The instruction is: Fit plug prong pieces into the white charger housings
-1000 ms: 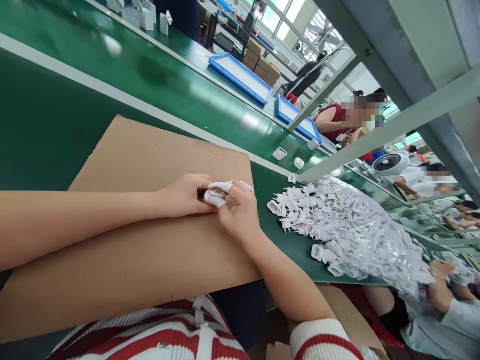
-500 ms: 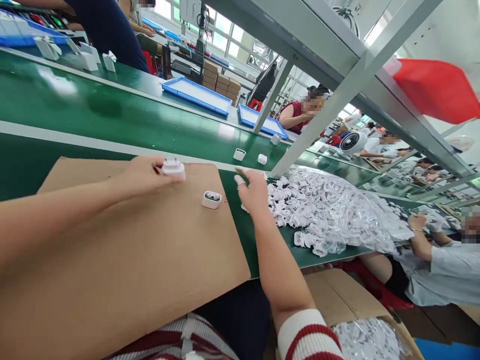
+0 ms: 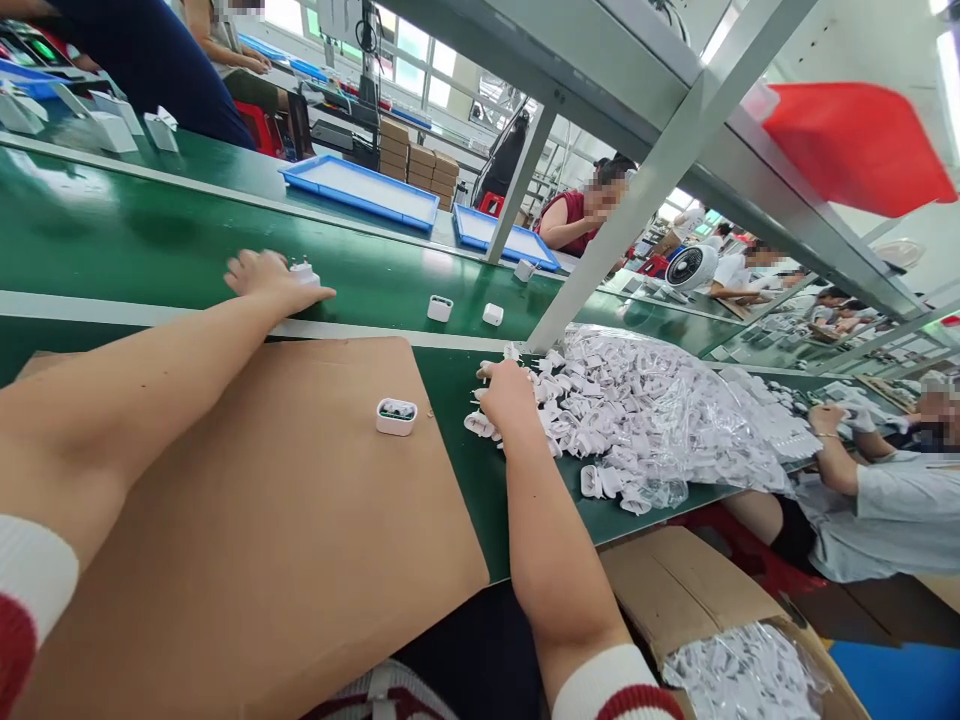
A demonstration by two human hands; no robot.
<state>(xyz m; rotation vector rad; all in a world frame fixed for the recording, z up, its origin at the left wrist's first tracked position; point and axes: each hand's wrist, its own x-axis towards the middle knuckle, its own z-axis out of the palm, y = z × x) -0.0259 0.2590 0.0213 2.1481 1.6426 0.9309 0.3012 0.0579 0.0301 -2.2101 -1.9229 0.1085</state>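
My left hand (image 3: 262,280) is over the green belt, fingers and thumb spread around a white charger plug (image 3: 304,275) with its pins up. The thumb stretches past the plug's near side; the hand looks open, not gripping. My right hand (image 3: 508,393) is at the left edge of a heap of white plug shells (image 3: 622,410), fingers curled down among them. Its fingertips are partly hidden, so what they hold cannot be made out. An open white charger housing (image 3: 396,417) with a green circuit board inside stands on the cardboard sheet (image 3: 300,520), between my hands.
Two white chargers (image 3: 440,308) stand on the belt, with another farther back. A metal post (image 3: 637,200) slants up beside the heap. Blue-rimmed trays (image 3: 360,195) lie beyond the belt. A carton (image 3: 690,590) with more white parts is below right. Co-workers sit around.
My left hand has carried the charger plug from above the cardboard out to the belt, and its fingers have spread. My right hand has lowered into the edge of the heap, fingers curling.
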